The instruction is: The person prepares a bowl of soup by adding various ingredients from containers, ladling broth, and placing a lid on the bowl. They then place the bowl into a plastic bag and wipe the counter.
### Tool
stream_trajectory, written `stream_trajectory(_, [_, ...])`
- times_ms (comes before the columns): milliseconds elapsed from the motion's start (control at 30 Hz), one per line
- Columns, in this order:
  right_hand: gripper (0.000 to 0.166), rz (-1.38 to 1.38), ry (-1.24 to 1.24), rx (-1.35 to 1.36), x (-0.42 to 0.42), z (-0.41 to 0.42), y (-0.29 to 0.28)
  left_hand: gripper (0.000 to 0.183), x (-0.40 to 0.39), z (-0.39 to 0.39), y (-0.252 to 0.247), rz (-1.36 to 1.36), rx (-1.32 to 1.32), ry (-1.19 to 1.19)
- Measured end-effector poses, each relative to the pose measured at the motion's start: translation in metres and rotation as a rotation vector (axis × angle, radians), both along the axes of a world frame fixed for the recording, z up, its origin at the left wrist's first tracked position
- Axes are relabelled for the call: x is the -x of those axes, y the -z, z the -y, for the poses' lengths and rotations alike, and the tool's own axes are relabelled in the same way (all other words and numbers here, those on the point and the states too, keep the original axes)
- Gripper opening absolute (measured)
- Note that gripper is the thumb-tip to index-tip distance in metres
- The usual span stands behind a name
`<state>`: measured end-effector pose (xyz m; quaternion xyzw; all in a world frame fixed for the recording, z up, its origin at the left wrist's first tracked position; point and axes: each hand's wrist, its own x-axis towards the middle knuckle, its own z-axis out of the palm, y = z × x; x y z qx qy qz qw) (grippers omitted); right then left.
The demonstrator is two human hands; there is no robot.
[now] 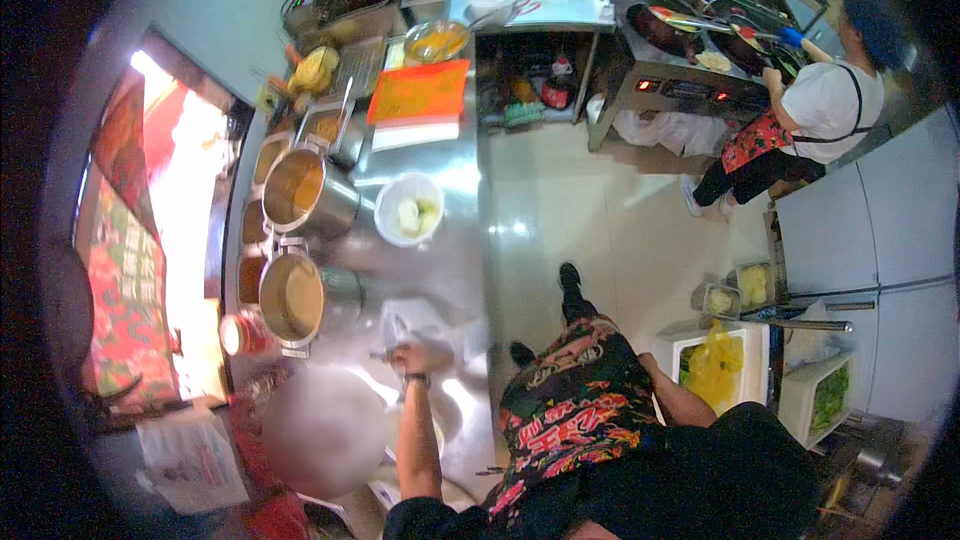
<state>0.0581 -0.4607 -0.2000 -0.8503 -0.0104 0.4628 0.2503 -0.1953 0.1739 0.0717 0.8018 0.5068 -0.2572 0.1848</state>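
Observation:
My left hand (421, 357) is stretched over the stainless steel counter (420, 277), beside a whitish, crumpled thing (403, 321) that looks like a plastic bag. A small dark piece shows at its fingertips; blur hides whether the fingers grip it. My right hand (647, 364) is low at the side of my floral apron (570, 405), mostly hidden behind it. Farther along the counter stands a white bowl (409, 210) with pale and green pieces in it. Two deep steel pots (294, 191) of brownish liquid stand along the counter's left side.
Orange and white sheets (420, 94) lie near a glass bowl (436, 42) of yellow-orange food. A co-worker (829, 109) stands at the cooktop (675, 64) on the far right. White boxes (759, 360) of greens are at my right. A serving window (195, 240) opens at left.

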Motion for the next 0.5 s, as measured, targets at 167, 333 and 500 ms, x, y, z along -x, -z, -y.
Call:
stream_trajectory(167, [0.02,0.154,-0.373,0.227,-0.048,-0.08,-0.083,0.083,-0.014,-0.009,-0.053,-0.029,-0.114,-0.083])
stream_trajectory(333, [0.029,0.136,-0.046,0.189,-0.141,-0.047,-0.037,0.065,-0.078,-0.019,-0.081,0.059,-0.236,-0.211])
stream_trajectory(500, [0.028,0.257,-0.169,0.065,-0.221,-0.116,-0.1,0.047,-0.105,-0.031,-0.142,0.126,-0.468,-0.398])
